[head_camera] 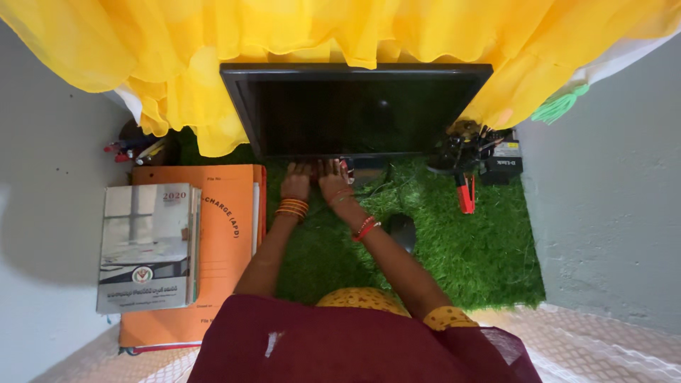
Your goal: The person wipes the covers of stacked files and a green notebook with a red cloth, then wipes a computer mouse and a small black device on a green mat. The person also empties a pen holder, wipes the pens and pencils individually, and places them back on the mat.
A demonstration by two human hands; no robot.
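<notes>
At the foot of the dark monitor (pixel 355 110), the left hand (pixel 296 179) and right hand (pixel 332 176) lie flat, fingers spread, each grip holding nothing, on a mostly hidden keyboard (pixel 363 170). It looks light and rigid, best lifted by its ends. A mouse (pixel 401 230) sits nearby on the grass-covered worktop (pixel 482 255).

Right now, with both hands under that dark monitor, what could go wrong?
The yellow curtain drapes over the monitor top; tilting the screen could snag it. The left hand and right hand work hidden at its base, near loose cables. The right forearm passes close to the mouse and might knock it.
</notes>
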